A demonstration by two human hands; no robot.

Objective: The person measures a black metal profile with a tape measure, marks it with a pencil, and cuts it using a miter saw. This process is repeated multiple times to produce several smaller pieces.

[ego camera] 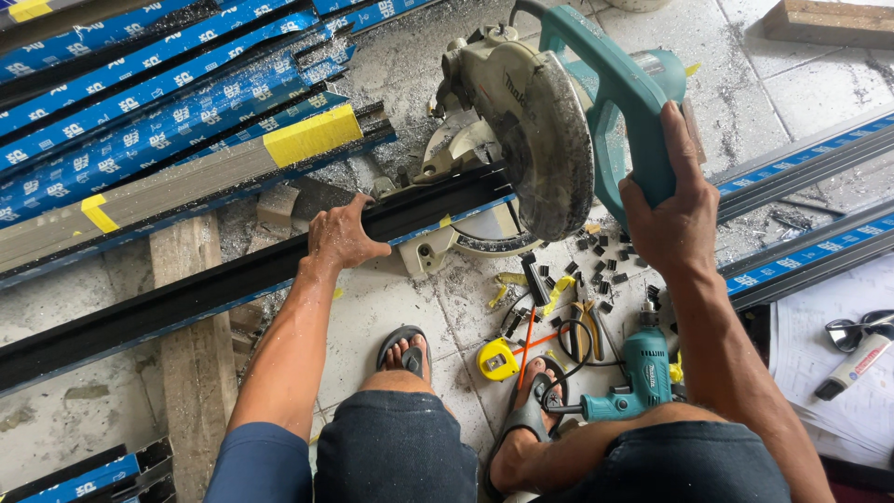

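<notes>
Black aluminium profile (233, 284) lies on the tiled floor (410, 317), long axis running from lower left up to the right, its right end passing under the blade guard (545, 140) of the teal miter saw (559, 121). Left hand (343, 235) is nearer the profile: fingers curled over its upper edge, pressing it down just left of the saw base. Right hand (675, 210) is closed round the saw's teal handle (629, 102), above and to the right of the cut point, blade raised off the profile. Stacked profiles in blue printed film (140, 102) lie at upper left, roughly parallel; one grey length carries a yellow tape band (312, 135). More blue-striped profiles (810, 158) extend at right. Near the feet: yellow tape measure (498, 359), teal drill (643, 373), small black offcuts (605, 261), pliers (587, 326). White paper sheets (838, 391) with a marker (852, 365) at far right.
</notes>
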